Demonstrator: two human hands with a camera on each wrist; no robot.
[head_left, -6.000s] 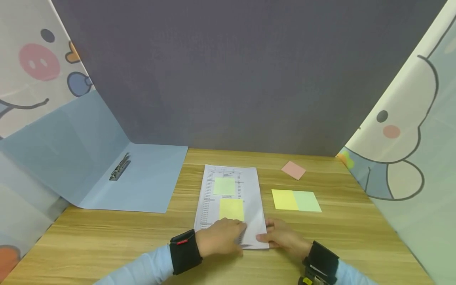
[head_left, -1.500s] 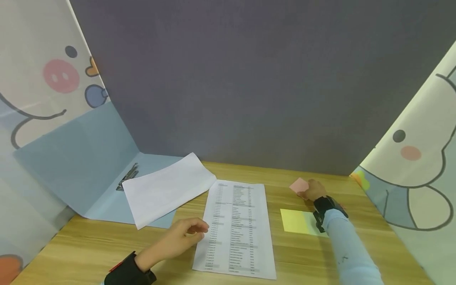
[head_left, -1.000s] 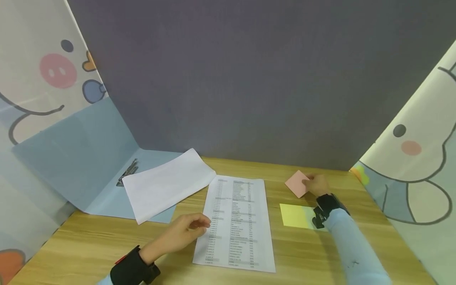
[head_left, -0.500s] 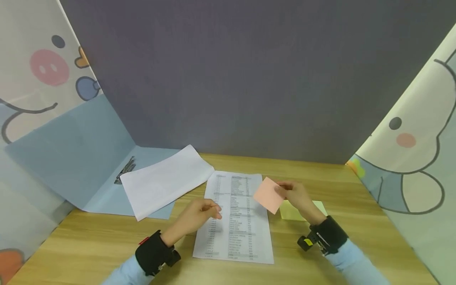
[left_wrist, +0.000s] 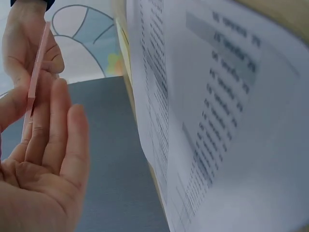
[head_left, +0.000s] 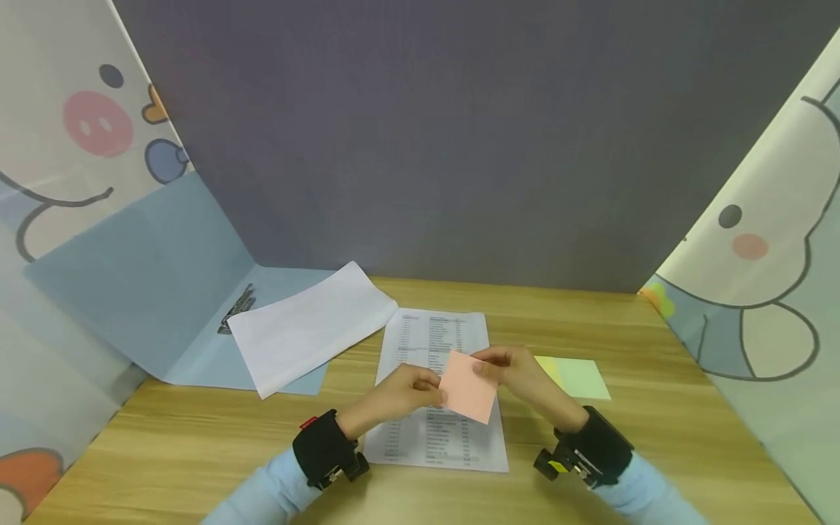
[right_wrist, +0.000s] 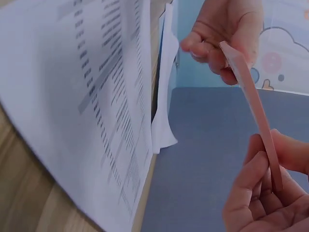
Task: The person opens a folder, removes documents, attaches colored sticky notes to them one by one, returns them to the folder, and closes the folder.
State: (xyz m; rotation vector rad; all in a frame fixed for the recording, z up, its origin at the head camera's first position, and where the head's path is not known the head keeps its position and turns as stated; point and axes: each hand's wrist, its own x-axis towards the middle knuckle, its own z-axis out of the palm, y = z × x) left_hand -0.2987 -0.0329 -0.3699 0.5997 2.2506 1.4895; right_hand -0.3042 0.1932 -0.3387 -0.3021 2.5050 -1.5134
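- Hands meet above the printed sheet [head_left: 436,386]: the left hand [head_left: 400,390] pinches the left edge of the pink pad of sticky notes [head_left: 468,386], the right hand [head_left: 515,372] its upper right corner. The pad is held clear of the table [head_left: 197,437], with bare wood on both sides.
- Left wrist view: pad [left_wrist: 36,72] seen edge-on, the left fingers [left_wrist: 58,130] nearly straight beside it, the thumb against its edge.
- Right wrist view: right fingers [right_wrist: 251,188] curl round the near end of the pad [right_wrist: 251,92]; the left hand [right_wrist: 224,34] holds the far end.
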